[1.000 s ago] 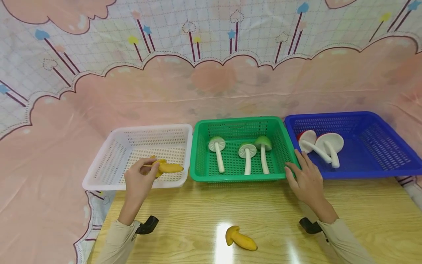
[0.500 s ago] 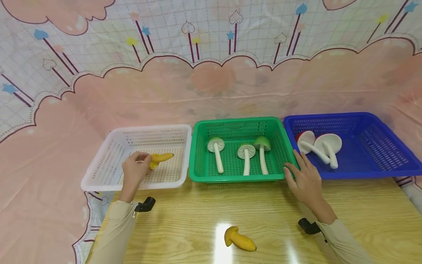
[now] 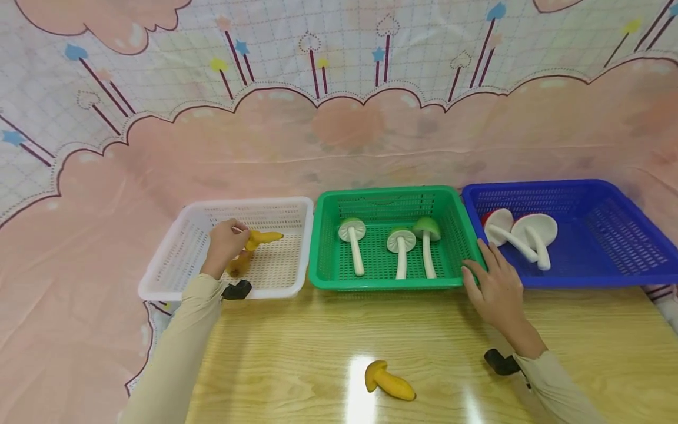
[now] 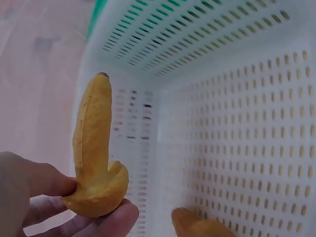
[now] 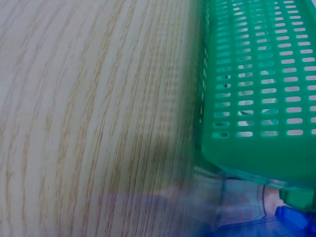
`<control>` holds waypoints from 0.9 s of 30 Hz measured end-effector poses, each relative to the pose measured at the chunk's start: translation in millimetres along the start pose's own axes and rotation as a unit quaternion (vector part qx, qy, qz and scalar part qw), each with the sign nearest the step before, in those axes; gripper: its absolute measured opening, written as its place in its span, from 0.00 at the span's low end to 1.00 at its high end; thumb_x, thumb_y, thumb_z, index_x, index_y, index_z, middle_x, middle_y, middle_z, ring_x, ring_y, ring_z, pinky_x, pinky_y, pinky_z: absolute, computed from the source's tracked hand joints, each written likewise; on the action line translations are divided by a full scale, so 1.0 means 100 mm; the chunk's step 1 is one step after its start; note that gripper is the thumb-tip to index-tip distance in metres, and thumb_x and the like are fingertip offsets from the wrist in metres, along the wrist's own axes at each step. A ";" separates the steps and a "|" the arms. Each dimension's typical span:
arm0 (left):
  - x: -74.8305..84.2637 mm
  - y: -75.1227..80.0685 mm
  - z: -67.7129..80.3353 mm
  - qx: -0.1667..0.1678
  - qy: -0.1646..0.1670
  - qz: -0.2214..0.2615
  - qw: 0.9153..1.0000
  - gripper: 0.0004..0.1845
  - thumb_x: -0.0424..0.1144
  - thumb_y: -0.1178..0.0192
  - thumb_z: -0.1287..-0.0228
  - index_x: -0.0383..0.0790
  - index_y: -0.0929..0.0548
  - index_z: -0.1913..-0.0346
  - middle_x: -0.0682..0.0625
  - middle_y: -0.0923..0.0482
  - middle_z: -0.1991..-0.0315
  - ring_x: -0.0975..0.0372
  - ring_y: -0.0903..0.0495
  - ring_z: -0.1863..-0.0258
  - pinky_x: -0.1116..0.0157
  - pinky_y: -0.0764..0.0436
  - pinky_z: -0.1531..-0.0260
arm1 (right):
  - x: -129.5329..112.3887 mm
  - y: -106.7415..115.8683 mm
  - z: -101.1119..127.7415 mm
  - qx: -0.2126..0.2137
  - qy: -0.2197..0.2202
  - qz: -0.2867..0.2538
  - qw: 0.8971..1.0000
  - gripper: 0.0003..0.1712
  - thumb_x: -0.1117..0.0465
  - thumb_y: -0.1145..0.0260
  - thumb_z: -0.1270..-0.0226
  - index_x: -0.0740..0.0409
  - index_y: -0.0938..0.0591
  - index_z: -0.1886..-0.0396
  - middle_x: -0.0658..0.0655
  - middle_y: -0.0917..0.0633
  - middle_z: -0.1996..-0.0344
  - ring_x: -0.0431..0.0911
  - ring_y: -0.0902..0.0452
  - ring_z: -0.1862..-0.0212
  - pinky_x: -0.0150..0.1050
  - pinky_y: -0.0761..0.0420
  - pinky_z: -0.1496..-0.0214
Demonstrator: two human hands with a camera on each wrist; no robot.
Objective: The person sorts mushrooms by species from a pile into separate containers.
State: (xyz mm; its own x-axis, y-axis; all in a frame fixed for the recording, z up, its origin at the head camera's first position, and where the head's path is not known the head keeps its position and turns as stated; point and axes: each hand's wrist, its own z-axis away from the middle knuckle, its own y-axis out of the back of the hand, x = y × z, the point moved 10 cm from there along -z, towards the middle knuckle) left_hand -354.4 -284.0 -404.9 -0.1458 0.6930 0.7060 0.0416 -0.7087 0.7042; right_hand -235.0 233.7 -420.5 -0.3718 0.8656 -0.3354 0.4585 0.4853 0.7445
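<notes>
My left hand (image 3: 225,246) pinches a yellow toy mushroom (image 4: 94,140) near its cap, over the white basket (image 3: 278,291). The thumb and fingertips hold it from the cap side, and its stem points right in the head view. Lower in that basket lies a second yellow mushroom (image 3: 239,264), partly covered by my left wrist. My right hand (image 3: 497,291) rests at the front right corner of the green basket (image 3: 389,284), thumb apart and fingers lying along the rim. In the right wrist view the hand is hidden.
Three green-capped mushrooms (image 3: 355,250) lie in the green basket. Two red-capped ones (image 3: 535,232) are in the blue basket (image 3: 598,280) on the right. Another yellow mushroom (image 3: 391,383) lies on the wooden table (image 3: 296,353) in front. A patterned cloth hangs behind.
My left hand has moved farther back over the white basket with the yellow mushroom, and the other yellow one now shows below it. My right hand has stayed at the green basket's corner.
</notes>
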 end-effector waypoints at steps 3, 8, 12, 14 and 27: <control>-0.07 -0.06 -0.06 -0.020 0.007 -0.012 1.000 0.13 0.33 0.52 0.33 0.25 0.25 0.54 0.27 0.22 0.59 0.46 0.16 0.71 0.54 0.16 0.70 | 0.02 -0.02 -0.01 -0.012 0.000 0.002 1.000 0.18 0.56 0.47 0.31 0.63 0.15 0.59 0.68 0.32 0.36 0.65 0.41 0.33 0.68 0.33 0.47; -0.19 -0.18 -0.06 -0.067 0.026 -0.016 0.997 0.12 0.33 0.52 0.35 0.25 0.26 0.57 0.26 0.23 0.60 0.50 0.17 0.79 0.57 0.16 0.76 | 0.03 -0.06 0.01 -0.020 -0.001 0.004 1.000 0.18 0.56 0.46 0.31 0.63 0.15 0.59 0.69 0.32 0.36 0.65 0.42 0.33 0.68 0.32 0.48; -0.18 -0.25 -0.05 -0.098 0.026 -0.002 0.995 0.11 0.32 0.52 0.36 0.24 0.26 0.60 0.25 0.23 0.61 0.48 0.16 0.79 0.55 0.16 0.75 | 0.05 -0.04 0.03 -0.013 0.000 0.005 1.000 0.18 0.56 0.46 0.31 0.63 0.15 0.59 0.69 0.31 0.36 0.66 0.41 0.34 0.67 0.32 0.48; -0.18 -0.28 -0.07 -0.121 0.026 -0.009 0.992 0.10 0.31 0.53 0.36 0.23 0.26 0.61 0.26 0.23 0.63 0.49 0.16 0.80 0.55 0.16 0.75 | 0.04 -0.03 0.03 -0.012 0.002 0.005 1.000 0.18 0.56 0.46 0.31 0.63 0.15 0.59 0.69 0.31 0.36 0.66 0.41 0.34 0.68 0.32 0.48; -0.17 -0.40 -0.22 -0.159 0.017 -0.076 0.984 0.10 0.28 0.54 0.39 0.23 0.25 0.62 0.36 0.23 0.74 0.53 0.18 0.83 0.60 0.16 0.80 | 0.04 -0.01 0.03 0.005 0.016 0.006 1.000 0.18 0.56 0.46 0.32 0.63 0.15 0.60 0.70 0.31 0.37 0.65 0.41 0.33 0.67 0.31 0.49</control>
State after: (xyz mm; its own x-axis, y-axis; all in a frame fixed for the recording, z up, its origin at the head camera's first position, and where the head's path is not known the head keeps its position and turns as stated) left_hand -375.5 -270.6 -447.1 -0.1604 0.7934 0.5871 -0.2938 -0.6063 0.7390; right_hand -234.3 236.9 -424.1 -0.3920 0.8670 -0.3076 0.4708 0.4763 0.7426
